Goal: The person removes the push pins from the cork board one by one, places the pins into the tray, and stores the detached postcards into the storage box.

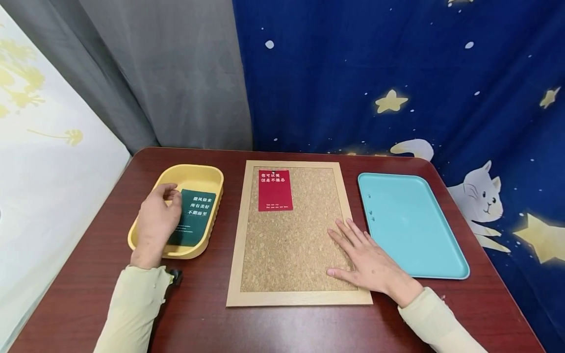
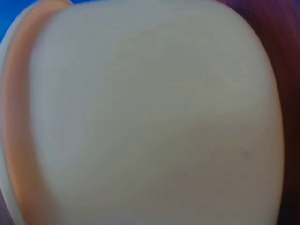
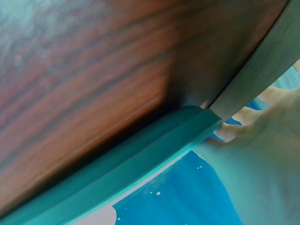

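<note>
My left hand [image 1: 160, 213] reaches over the yellow basket [image 1: 184, 169], its fingers bent at the left edge of a dark green card [image 1: 197, 218] with white lettering. The hand covers part of that edge, so I cannot tell whether the fingers pinch it. A wood-framed cork board [image 1: 300, 245] lies in the middle, with a red card [image 1: 275, 191] fixed by a small pin near its upper left. My right hand [image 1: 364, 260] rests spread on the board's lower right frame and cork. Fingers [image 3: 243, 115] of this hand show past the frame in the right wrist view.
A turquoise tray [image 1: 410, 220] stands right of the board, with several small dark pins [image 1: 372, 215] along its left side. All of this is on a reddish-brown table [image 1: 265, 328]. Grey and blue curtains [image 1: 318, 88] hang behind. A blurred pale surface [image 2: 154, 112] fills the left wrist view.
</note>
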Demonstrator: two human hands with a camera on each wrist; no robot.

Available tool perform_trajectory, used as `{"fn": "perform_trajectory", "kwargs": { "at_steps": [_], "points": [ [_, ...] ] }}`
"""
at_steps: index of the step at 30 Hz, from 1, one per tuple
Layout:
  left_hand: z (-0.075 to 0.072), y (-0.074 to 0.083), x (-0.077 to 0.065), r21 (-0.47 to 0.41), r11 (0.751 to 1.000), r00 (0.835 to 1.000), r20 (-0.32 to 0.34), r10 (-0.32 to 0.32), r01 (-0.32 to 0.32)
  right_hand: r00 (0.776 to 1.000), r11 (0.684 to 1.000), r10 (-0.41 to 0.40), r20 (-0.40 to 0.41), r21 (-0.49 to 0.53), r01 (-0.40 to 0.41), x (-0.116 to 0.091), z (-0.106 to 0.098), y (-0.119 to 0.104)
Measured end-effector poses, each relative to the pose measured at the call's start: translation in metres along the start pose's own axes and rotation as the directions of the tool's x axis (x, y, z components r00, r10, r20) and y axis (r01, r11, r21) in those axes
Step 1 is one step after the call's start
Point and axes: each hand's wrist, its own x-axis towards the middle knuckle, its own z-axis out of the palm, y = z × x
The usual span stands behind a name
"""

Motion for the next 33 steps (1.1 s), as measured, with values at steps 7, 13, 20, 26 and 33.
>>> {"fn": "perform_trajectory", "kwargs": {
  "at_steps": [7,13,20,26,33],
  "points": [
    [0.008,0.021,-0.007,-0.141,0.969,0.975,-0.122,0.184,-0.201,1.000,1.000,0.002,0.006,-0.003,-0.002,0.001,-0.001,-0.001],
    [0.020,0.036,-0.011,-0.149,0.927,0.937,-0.115,0.331,-0.346,1.000,1.000,0.004,0.006,-0.001,-0.004,0.000,-0.001,0.000],
    [0.032,0.048,-0.014,-0.140,0.898,0.908,-0.036,0.417,-0.417,1.000,1.000,0.011,0.021,0.004,-0.011,0.000,0.000,0.001],
    [0.045,0.061,-0.017,-0.090,0.895,0.895,0.057,0.442,-0.436,1.000,1.000,0.006,0.014,0.003,-0.007,0.000,-0.001,0.001],
    [0.060,0.074,-0.021,-0.044,0.888,0.865,0.211,0.456,-0.457,1.000,1.000,0.007,0.014,0.002,-0.007,0.000,-0.001,0.000]
  ]
}}
